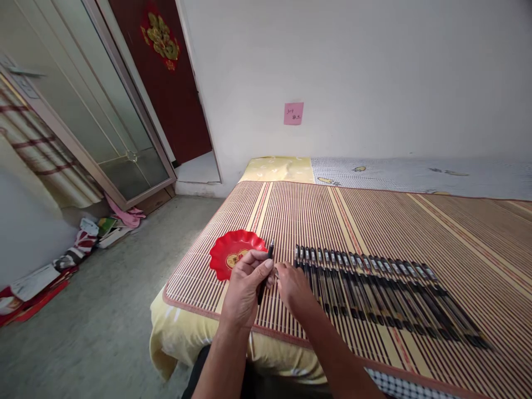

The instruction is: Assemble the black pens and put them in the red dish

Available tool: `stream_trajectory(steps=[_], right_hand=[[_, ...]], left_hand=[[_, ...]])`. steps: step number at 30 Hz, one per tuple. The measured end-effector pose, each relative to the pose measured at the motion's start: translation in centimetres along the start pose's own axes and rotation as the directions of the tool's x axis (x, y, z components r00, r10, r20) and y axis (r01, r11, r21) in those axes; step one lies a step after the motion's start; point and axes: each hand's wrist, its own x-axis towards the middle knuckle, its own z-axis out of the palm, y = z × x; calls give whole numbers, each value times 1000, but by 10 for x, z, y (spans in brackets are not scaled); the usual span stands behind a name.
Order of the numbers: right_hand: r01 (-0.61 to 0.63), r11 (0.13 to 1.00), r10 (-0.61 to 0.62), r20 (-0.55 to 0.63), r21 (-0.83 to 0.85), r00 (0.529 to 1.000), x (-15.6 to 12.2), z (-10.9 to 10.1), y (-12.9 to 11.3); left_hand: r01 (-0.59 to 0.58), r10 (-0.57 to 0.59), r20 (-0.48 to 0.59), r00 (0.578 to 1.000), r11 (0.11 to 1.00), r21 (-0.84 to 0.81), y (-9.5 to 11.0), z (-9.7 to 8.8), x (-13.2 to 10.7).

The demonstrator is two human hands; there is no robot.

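Note:
My left hand [246, 282] is closed around a black pen [271, 250], with its silvery tip pointing up and its lower end showing below my fingers. Right beside it, my right hand [293, 285] has its fingers pinched together close to the pen. What they hold, if anything, is hidden. Behind my left hand lies a red scalloped plate [218, 244] with a gold pattern in its middle. A long row of pens with black caps [366, 277] stretches to the right of my right hand, lying side by side on the bamboo mat [291, 210].
The mat covers a bed with a yellow sheet [187, 332] hanging over its front edge. A pink note [293, 113] is stuck on the white wall. At left are a glass door [124, 122] and papers and cloths [83, 241] along the floor.

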Motion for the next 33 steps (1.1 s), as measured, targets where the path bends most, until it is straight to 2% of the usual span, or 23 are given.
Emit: stream_trajectory(steps=[3,5,7,10,13,15,17,21,26,33], right_hand=[[43,976,-21,-104,214,994,-4,-14,7],[53,903,39,-202,427,979,-7,-28,16],[87,763,124,-276,641,953,-11,-43,26],[211,459,195,-330,863,924,-19,-62,39],[318,183,217,-354,930,910,-27,-74,40],[358,87,215,-368,930,904,-31,-78,37],[369,61,200,-374,927,906,-34,-80,32],[337,74,131,-344,939,930,-37,-83,28],[274,151,22,-280,950,960,-41,-88,28],[271,186,27,-280,945,960,-40,-88,32]], left_hand=[[0,0,4,1000,1000,18,-2,-1,0],[5,-6,19,1000,999,44,-4,-3,1],[24,-27,48,998,997,76,-8,-4,1],[55,-69,97,993,988,145,-13,-3,0],[42,-75,136,988,971,235,-16,2,-2],[26,-71,147,987,957,290,-17,5,-3],[22,-75,146,986,941,337,-17,8,-4],[18,-81,148,986,924,381,-19,10,-5],[37,-97,158,983,938,345,-20,10,-7],[47,-107,198,974,958,283,-21,9,-8]])
